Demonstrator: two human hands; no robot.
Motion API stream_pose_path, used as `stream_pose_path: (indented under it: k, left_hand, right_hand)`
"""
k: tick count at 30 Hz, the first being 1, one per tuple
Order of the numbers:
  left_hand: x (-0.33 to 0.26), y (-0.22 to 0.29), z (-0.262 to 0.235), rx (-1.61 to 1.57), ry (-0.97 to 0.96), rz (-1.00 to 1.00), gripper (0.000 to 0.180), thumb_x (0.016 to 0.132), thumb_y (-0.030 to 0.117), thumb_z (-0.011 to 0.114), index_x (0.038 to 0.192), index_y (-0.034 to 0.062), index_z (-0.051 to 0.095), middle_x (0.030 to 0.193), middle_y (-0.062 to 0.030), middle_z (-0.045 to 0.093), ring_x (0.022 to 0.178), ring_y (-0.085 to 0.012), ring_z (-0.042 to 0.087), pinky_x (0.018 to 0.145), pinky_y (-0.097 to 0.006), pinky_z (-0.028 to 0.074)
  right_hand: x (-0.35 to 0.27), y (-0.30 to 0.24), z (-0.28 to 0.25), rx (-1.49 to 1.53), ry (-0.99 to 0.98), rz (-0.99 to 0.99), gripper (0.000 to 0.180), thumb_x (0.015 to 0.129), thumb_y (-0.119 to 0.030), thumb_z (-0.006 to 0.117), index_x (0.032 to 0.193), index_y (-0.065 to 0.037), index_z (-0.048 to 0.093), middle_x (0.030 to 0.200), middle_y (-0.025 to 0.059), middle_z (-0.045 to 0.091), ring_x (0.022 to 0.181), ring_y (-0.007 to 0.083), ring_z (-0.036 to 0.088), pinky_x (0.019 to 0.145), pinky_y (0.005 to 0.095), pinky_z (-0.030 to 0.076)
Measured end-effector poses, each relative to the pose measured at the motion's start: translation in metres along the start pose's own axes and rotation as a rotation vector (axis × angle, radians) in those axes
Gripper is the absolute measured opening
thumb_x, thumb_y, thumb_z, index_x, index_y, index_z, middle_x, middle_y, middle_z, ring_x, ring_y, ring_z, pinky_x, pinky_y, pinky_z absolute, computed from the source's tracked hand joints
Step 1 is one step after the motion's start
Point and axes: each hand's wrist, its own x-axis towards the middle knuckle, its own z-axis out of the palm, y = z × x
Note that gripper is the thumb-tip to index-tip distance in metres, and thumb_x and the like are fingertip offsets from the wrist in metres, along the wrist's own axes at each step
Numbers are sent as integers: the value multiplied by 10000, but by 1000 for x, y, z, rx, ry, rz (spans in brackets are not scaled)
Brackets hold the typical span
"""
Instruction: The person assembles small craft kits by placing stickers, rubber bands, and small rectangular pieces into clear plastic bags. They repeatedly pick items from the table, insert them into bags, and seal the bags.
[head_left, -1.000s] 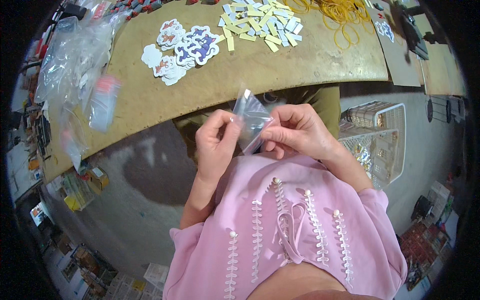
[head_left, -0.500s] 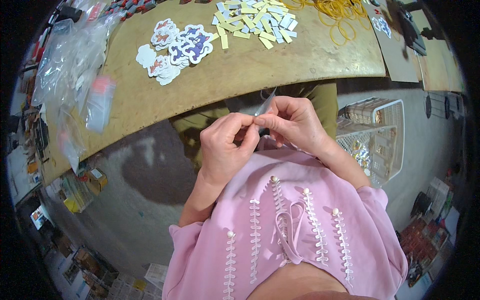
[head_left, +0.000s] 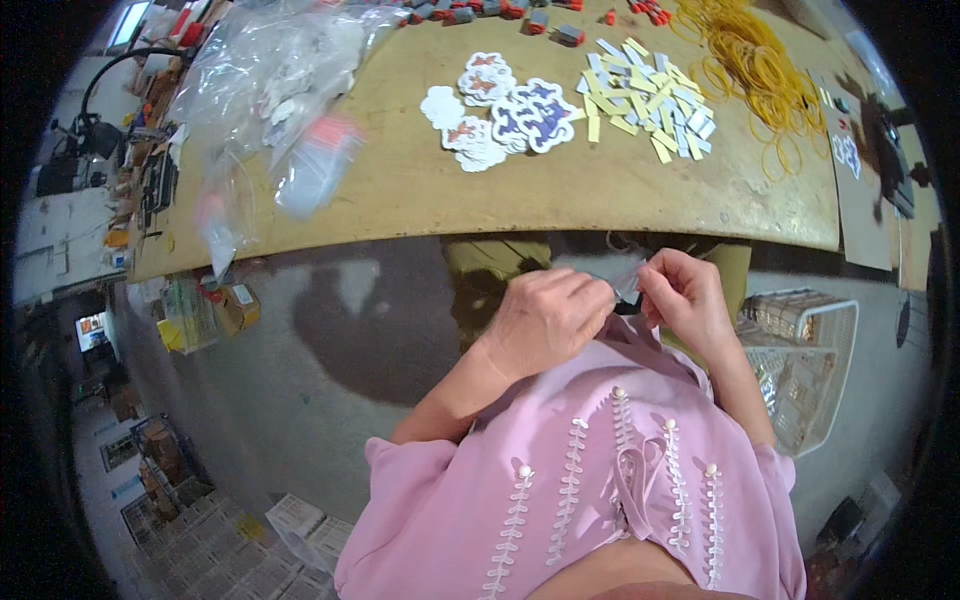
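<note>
Worn tan table [head_left: 380, 205] fills the upper view, with red-edged clear bags [head_left: 315, 170] near its front left corner and printed cutouts [head_left: 545, 115] stacked midway along, well back from the front edge; nearer the wearer than that edge, the left hand [head_left: 552, 318] shows its back, fingers bent close together, their tips hidden, so I cannot tell how firmly they grip. A small clear bag [head_left: 627, 283] sits off the table, between the two hands; at its right side the right hand [head_left: 690, 298] has thumb and forefinger nearly together, pinching the film. Thin plastic like this probably handles best with a light pinch right at its edge, hands kept level and close, and just enough pull to flatten creases without stretching the film or letting it slip
</note>
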Motion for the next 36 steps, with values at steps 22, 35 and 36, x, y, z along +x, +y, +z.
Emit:
stream_pose_path:
  k: [22, 35, 36]
  left_hand:
    - [88, -73, -73, 323, 210, -14, 218, 829, 116, 865, 1015, 66, 763, 1129, -119, 737, 1094, -326, 678, 963, -416, 546]
    - [91, -74, -70, 437, 515, 21, 107, 925, 64, 812, 1028, 57, 784, 969, -94, 787, 863, -281, 737, 762, -376, 585]
    - [89, -61, -68, 361, 573, 60, 92, 924, 34, 811, 1004, 66, 782, 938, -75, 782, 786, -235, 726, 705, -341, 574]
  right_hand:
    - [-7, -2, -5, -566, -206, -713, 189, 824, 4, 779, 997, -25, 708, 919, 105, 651, 864, 328, 654, 733, 423, 569]
    - [0, 3, -13, -608, 46, -886, 264, 754, -78, 727, 1015, -63, 692, 995, 81, 636, 959, 296, 632, 831, 408, 544]
    - [2, 4, -12, -621, 91, -898, 263, 752, -86, 724, 1011, -64, 688, 998, 81, 637, 960, 292, 631, 835, 405, 539]
